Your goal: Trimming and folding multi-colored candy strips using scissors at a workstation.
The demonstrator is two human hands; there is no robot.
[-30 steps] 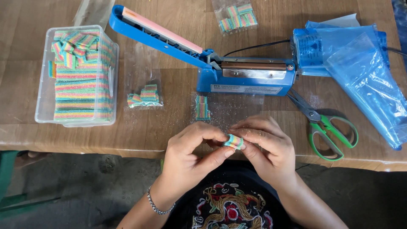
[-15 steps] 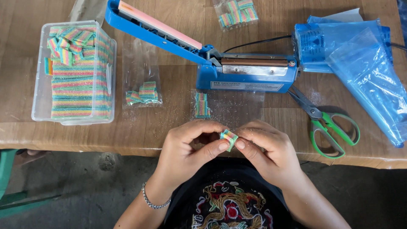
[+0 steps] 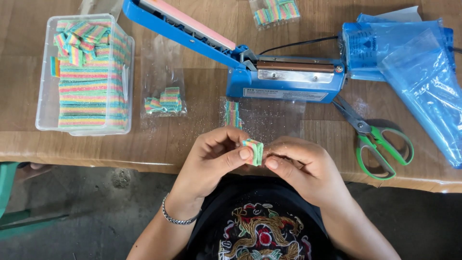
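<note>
1. Since the earlier frames the small stack of rainbow candy pieces [image 3: 253,151] has turned between the two hands, its striped edges now facing up, and both hands have stayed at the near edge of the wooden surface [image 3: 202,130].
2. A blue heat sealer [image 3: 269,77] lies across the far middle of the surface with its long arm raised toward the left.
3. Blue plastic bags [image 3: 414,72] are piled at the far right.
4. A clear plastic tub [image 3: 86,74] at the left is full of rainbow candy strips.
5. Green-handled scissors [image 3: 378,139] lie beside the sealer's right end.
6. A clear bag [image 3: 262,118] with a few candy pieces lies flat just beyond the hands; a second filled bag [image 3: 163,98] rests near the tub, a third [image 3: 275,10] at the far edge.
7. The left hand [image 3: 211,161] pinches the stack, thumb on its left face, fingers curled over the top.
8. The right hand [image 3: 301,166] meets it from the right, thumb and forefinger closed against the stack's right side.
</note>
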